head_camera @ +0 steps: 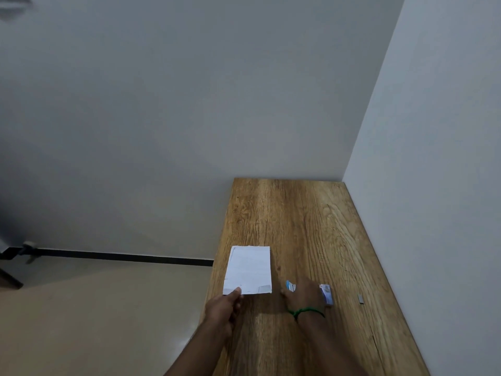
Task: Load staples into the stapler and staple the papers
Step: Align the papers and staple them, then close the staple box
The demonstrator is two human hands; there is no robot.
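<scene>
Here, a big wooden table (298, 213) sits in the corner of a room. White papers (249, 270) lie flat near its left edge. The left hand (223, 308) pinches their near left corner. The right hand (302, 293), with a green band (305, 312) on its wrist, lies over the blue stapler (290, 286), just right of the papers. It is blurry, so I cannot tell if it grips. A little staple box (326, 293) sits beside that hand. A tiny strip of staples (360, 299) lies farther right.

a wooden table (298, 213) carries white papers (248, 270), a blue stapler (290, 285), a small box (327, 294) and a staple strip (360, 299).
</scene>
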